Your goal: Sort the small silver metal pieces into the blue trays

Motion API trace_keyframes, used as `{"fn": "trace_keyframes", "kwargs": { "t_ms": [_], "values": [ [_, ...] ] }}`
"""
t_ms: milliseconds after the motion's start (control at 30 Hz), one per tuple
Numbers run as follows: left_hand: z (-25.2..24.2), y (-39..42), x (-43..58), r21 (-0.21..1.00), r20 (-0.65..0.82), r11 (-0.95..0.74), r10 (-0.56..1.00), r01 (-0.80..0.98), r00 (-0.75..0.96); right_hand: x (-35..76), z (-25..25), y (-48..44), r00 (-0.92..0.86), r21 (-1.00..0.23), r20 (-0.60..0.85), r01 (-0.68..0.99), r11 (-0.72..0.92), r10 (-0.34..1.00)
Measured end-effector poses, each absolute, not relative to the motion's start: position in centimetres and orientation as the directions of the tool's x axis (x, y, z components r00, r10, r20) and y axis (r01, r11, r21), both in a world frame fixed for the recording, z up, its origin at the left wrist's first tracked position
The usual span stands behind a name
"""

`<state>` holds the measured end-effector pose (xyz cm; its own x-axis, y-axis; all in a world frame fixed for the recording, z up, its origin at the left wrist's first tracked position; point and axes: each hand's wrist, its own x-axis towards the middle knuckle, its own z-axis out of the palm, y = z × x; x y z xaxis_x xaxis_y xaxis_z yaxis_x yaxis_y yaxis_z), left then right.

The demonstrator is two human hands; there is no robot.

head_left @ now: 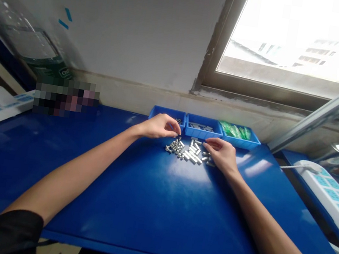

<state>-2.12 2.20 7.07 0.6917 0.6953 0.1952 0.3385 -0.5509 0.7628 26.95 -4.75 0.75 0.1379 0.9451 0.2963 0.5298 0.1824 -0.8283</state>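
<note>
My left hand [160, 126] is over the far side of the table, at the left blue bin's front edge. Its thumb and index finger pinch together just above a pile of small shiny metal fittings [174, 146]; anything between the tips is too small to make out. To the right of that pile lie short silver metal cylinders [193, 153]. My right hand [223, 153] is lowered at their right side, thumb and forefinger closed together, and what they hold, if anything, cannot be made out. Several more metal pieces [207, 159] lie beneath this hand.
Three blue bins stand along the wall: the left bin [168, 111] partly behind my hand, the middle bin [203, 134] with grey parts, the right bin [240, 143] with green packets [235, 131]. Power strips [329, 186] and a metal frame [322, 112] flank the blue table [145, 200].
</note>
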Motion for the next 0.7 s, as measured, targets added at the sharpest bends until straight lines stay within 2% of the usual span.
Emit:
{"fn": "trace_keyframes", "kwargs": {
  "t_ms": [200, 367, 433, 567, 700],
  "values": [
    [6.7, 2.6, -1.9, 0.907, 0.243, -0.367, 0.856, 0.205, 0.456, 27.6, 0.7, -4.3, 0.115, -0.852, 0.268, 0.492, 0.180, 0.956],
    [5.3, 3.4, -1.8, 0.961, 0.253, -0.269, 0.948, 0.065, 0.192, 27.8, 0.9, -4.4, 0.093, -0.875, 0.226, 0.456, 0.160, 0.970],
    [5.0, 3.5, -1.7, 0.969, 0.244, -0.246, 0.958, -0.005, 0.147, 27.8, 1.0, -4.5, 0.119, -0.896, 0.203, 0.424, 0.135, 0.972],
    [5.3, 3.2, -1.5, 0.972, 0.236, -0.233, 0.950, -0.039, 0.206, 27.9, 1.3, -4.7, 0.122, -0.926, 0.148, 0.366, 0.094, 0.981],
    [6.5, 2.4, -1.7, 0.944, 0.161, -0.281, 0.852, 0.175, 0.499, 27.7, 1.8, -4.8, 0.100, -0.947, 0.127, 0.309, 0.090, 0.987]
  ]
}}
